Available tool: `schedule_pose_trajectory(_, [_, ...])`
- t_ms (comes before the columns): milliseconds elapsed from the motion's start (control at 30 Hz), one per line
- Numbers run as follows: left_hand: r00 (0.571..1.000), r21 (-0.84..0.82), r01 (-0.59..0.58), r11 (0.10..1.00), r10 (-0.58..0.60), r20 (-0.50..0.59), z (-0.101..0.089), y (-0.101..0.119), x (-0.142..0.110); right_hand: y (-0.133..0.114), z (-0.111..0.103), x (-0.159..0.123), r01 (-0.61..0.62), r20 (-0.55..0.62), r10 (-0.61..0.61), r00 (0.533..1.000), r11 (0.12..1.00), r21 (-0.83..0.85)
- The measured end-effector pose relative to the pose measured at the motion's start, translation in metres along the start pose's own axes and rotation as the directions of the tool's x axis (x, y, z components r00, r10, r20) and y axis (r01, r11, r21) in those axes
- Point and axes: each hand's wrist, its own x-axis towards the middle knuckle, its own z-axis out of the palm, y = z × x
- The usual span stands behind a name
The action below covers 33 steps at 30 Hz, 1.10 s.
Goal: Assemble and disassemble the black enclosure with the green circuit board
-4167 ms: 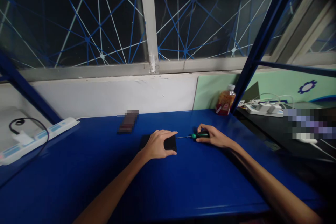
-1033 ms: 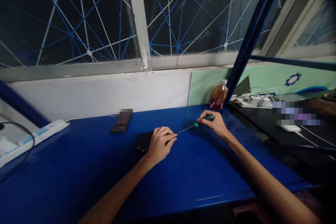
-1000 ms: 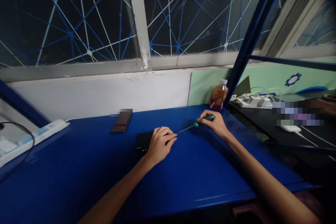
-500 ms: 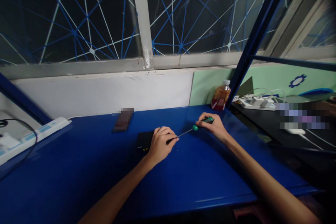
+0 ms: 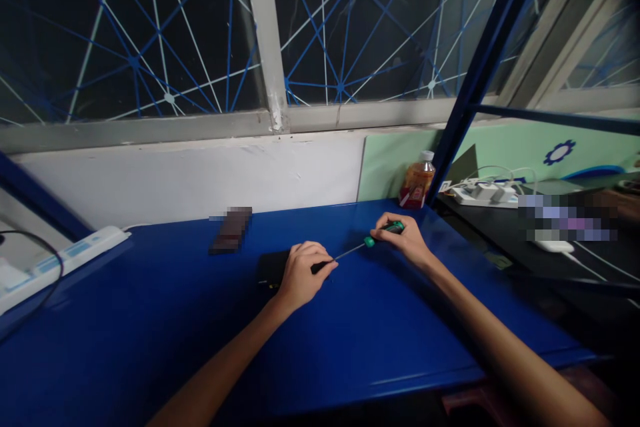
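A: What is spread beneath the left hand [image 5: 303, 275] and right hand [image 5: 403, 238]?
B: The blue bench [image 5: 310, 360]. A power strip [image 5: 93, 249] is laid left of both.
A: The black case [image 5: 271, 268]?
B: It is clamped under the left hand. A bottle [image 5: 417, 182] is stood beyond the right.
A: And smallest?
B: 1 green-handled screwdriver [image 5: 369, 242], gripped by the right hand, tip pointed at the left fingertips; whether the case is touched cannot be told.

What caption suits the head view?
Right hand points a green-and-black screwdriver toward the left hand on a flat black object.
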Motion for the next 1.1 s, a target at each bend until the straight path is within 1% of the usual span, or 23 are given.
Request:
schedule_pose_trajectory(300, [1.0,-0.013,-0.004,1.0,0.004,0.012,0.001,-0.002,0.0,0.0,-0.001,0.0,0.039,-0.01,-0.04,0.999,0.998,-0.053])
schedule_pose_trajectory(600, [1.0,-0.02,-0.011,1.0,0.011,0.019,0.001,-0.002,0.001,-0.006,-0.002,-0.005,0.124,0.008,-0.124,0.992,0.979,-0.163])
schedule_pose_trajectory(1100, [0.999,-0.042,-0.034,0.999,0.033,-0.01,0.001,-0.002,0.001,-0.014,0.004,-0.012,0.178,0.003,-0.182,0.983,0.958,-0.224])
